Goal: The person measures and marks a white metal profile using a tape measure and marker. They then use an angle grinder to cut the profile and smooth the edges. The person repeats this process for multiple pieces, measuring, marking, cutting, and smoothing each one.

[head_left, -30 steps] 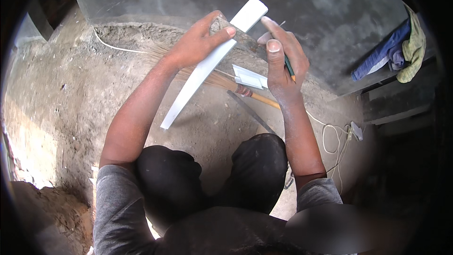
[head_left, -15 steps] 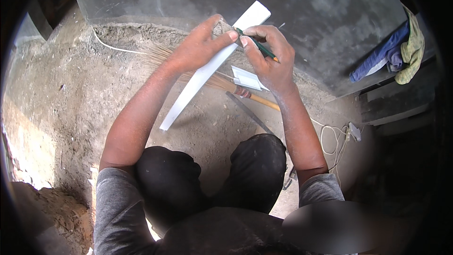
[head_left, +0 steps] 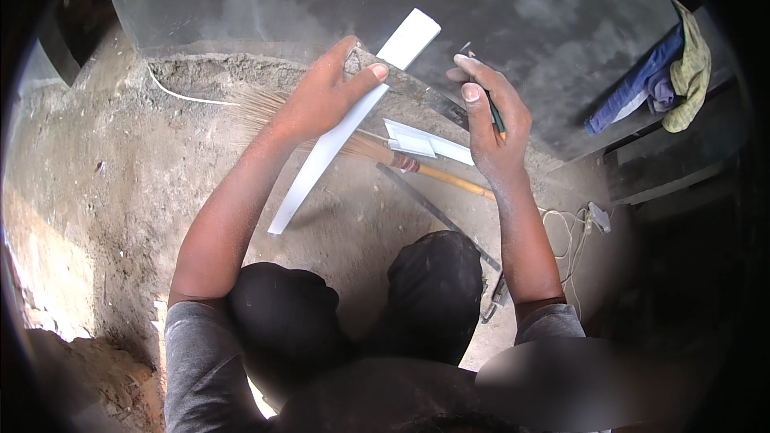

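Note:
A long white flat strip (head_left: 321, 160) slants in front of me, gripped in my left hand (head_left: 317, 100) with the thumb on top. Under that thumb a dark flat bar (head_left: 425, 95), like a straightedge, crosses the strip and points toward my right hand. My right hand (head_left: 499, 124) is raised to the right of the strip, apart from it. A green pencil (head_left: 499, 122) lies in that hand, partly hidden by the fingers, its orange end showing near the palm.
A stick broom (head_left: 361, 147) lies on the rough floor beneath the strip, beside white offcuts (head_left: 413, 141) and a thin dark bar (head_left: 433, 212). A dark smooth panel (head_left: 265, 0) stands beyond. At right are a cloth (head_left: 690, 72) and a pale cable (head_left: 573, 248).
My right hand has pulled away from the strip to the right with the pencil, leaving more of the dark bar visible. My left hand still holds the strip, shifted slightly left.

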`<state>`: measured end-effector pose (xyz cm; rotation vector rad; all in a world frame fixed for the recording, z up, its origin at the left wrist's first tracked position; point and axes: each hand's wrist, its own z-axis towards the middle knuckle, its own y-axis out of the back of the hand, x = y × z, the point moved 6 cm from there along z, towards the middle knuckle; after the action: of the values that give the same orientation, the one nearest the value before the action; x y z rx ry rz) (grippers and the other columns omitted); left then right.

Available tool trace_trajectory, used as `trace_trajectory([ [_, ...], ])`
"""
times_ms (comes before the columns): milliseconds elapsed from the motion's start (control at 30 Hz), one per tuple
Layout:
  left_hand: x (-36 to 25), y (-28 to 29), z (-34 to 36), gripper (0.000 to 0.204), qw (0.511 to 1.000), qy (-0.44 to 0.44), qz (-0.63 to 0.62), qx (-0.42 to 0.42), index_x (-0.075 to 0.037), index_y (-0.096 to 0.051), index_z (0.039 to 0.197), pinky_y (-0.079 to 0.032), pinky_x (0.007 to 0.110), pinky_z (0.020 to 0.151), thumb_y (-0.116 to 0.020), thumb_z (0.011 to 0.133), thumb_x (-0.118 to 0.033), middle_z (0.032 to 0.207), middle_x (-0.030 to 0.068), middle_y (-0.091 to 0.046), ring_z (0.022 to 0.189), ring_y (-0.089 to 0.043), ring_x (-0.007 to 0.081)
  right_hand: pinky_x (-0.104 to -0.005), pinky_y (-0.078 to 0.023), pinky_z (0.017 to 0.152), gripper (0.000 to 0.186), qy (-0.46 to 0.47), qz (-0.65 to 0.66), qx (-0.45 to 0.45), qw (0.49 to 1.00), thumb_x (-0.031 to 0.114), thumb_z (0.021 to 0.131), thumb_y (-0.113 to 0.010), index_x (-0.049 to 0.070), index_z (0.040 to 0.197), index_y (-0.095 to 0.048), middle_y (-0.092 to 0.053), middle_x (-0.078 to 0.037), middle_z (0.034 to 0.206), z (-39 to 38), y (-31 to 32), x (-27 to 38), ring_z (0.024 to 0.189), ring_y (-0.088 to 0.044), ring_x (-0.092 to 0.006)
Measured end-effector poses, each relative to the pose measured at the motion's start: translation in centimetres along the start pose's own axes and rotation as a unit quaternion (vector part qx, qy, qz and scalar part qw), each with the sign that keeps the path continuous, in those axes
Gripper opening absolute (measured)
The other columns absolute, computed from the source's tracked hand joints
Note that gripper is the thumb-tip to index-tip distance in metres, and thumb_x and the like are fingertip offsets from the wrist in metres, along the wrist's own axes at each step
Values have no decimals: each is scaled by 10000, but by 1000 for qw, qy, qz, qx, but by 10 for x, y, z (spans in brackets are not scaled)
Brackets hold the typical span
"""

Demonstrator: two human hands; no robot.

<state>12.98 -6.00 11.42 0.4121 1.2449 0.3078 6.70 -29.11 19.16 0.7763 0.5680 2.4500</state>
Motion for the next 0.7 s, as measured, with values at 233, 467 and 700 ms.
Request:
trace_trajectory([
  [233,35,-51,6,1113,868,35,-423,257,-21,-341,1702,-464,456,1160,-432,1000,-879,1587,254,-525,1383,-547,308,-384,-559,836,257,-83,-4,124,989,273,1096,-678,27,1124,-747,-743,-89,1034,-47,-35,-62,933,-711,-220],
  [467,67,-130,-24,906,918,120,-129,356,-103,-486,1620,-511,459,1090,-476,1039,-799,1408,227,-619,1307,-607,299,-392,-503,857,226,-155,92,60,982,259,1045,-721,33,1037,-734,-722,-101,932,-134,13,-100,886,-670,-235],
  [700,86,-175,-27,665,903,207,-164,338,-38,-613,1365,-607,327,789,-606,1079,-638,973,84,-694,861,-702,152,-334,-508,766,226,-350,108,-20,930,252,1044,-739,28,1017,-722,-692,-40,907,-307,37,-147,837,-625,-137],
])
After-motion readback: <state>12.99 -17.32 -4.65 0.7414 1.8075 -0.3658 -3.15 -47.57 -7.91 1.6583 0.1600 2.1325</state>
